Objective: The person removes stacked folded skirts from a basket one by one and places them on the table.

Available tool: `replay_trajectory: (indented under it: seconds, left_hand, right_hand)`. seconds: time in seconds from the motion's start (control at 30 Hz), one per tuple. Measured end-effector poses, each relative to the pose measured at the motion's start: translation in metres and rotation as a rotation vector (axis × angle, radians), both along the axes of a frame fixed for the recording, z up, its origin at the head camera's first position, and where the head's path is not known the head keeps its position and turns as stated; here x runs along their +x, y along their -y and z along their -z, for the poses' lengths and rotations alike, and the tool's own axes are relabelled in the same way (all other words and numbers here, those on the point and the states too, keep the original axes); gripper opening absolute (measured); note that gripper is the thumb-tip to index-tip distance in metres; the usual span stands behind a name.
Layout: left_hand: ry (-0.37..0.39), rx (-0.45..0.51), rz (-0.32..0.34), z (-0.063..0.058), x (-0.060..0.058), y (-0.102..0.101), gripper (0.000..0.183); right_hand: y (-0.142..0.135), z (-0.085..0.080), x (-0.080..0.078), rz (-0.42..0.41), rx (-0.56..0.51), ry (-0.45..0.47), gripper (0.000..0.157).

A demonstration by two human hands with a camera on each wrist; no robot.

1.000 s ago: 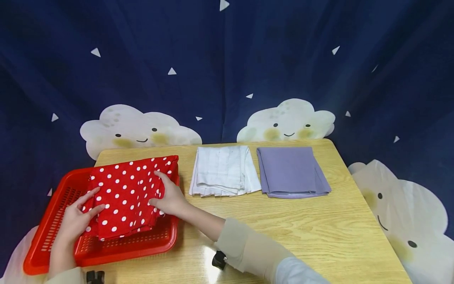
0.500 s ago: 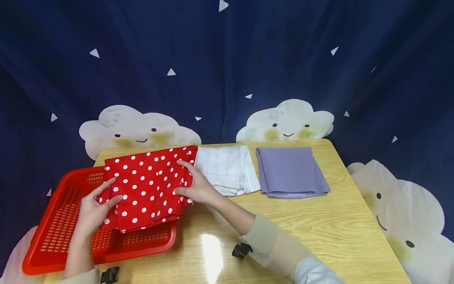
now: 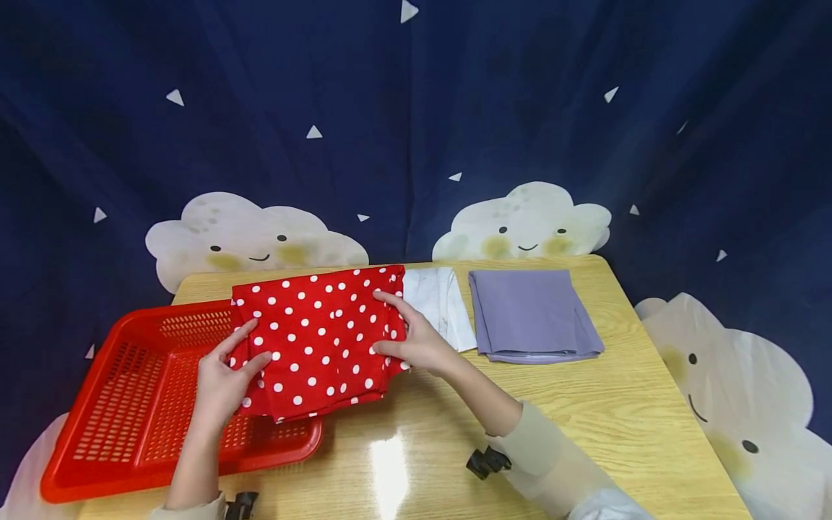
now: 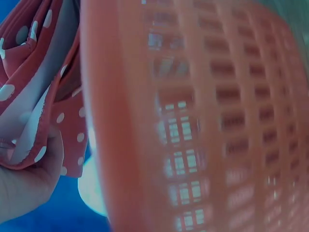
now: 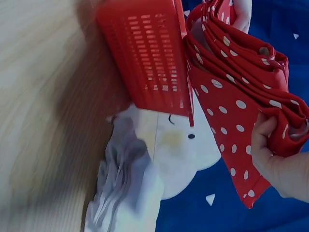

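Note:
A folded red cloth with white polka dots [image 3: 318, 339] is held up between both hands in the head view. My left hand [image 3: 224, 375] grips its left side, thumb on top and fingertips tucked along the edge. The right side is gripped by my right hand [image 3: 416, 336], which also shows in the right wrist view [image 5: 275, 159]. Layered folds of the cloth [image 5: 236, 106] hang there between the two hands. Underneath the cloth's left part is the red plastic basket [image 3: 117, 404]; its slotted wall [image 4: 217, 116] fills much of the left wrist view.
A folded white cloth [image 3: 445, 303] lies on the wooden table [image 3: 552, 419], partly hidden behind the red one. To its right lies a folded purple cloth [image 3: 529, 314]. A dark blue curtain [image 3: 409, 130] with cloud prints stands behind the table.
Both hands have carried the polka-dot cloth rightward, from over the basket to partly past its right rim. It now covers much of the white cloth from view, and more of the basket's inside shows.

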State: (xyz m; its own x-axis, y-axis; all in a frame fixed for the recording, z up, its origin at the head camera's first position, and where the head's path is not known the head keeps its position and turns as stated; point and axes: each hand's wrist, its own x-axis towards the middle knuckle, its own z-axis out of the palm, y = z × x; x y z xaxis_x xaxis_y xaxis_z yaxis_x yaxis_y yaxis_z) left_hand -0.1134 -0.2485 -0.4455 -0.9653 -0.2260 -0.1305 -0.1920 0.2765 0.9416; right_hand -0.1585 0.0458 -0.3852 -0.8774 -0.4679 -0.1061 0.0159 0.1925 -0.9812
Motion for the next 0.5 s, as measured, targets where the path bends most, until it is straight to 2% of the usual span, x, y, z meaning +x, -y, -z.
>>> replay_trajectory:
  seconds: [0.03,0.1,0.13,0.3,0.37,0.5]
  left_hand:
    - [-0.03,0.024,0.003,0.006,-0.001,-0.002,0.06]
    - [-0.044,0.034,0.008,0.006,0.0,-0.012,0.059]
    - [-0.025,-0.002,0.002,-0.002,0.002,-0.022,0.059]
    - [-0.011,-0.034,-0.024,-0.019,0.009,-0.059,0.056]
    - [-0.008,-0.028,-0.027,-0.018,0.011,-0.069,0.055]
    - [-0.016,0.01,-0.009,-0.01,0.013,-0.085,0.055]
  right_hand:
    - [-0.005,-0.003,0.003,0.004,0.002,-0.001,0.073]
    - [-0.014,-0.004,0.006,0.012,0.005,0.002,0.073]
    - [-0.019,-0.003,0.007,0.016,-0.001,0.007,0.073]
    - [-0.044,0.021,0.007,0.039,-0.017,0.022,0.073]
    - [-0.054,0.031,0.007,0.046,-0.015,0.026,0.073]
    - [-0.073,0.042,0.013,0.059,-0.01,0.023,0.074]
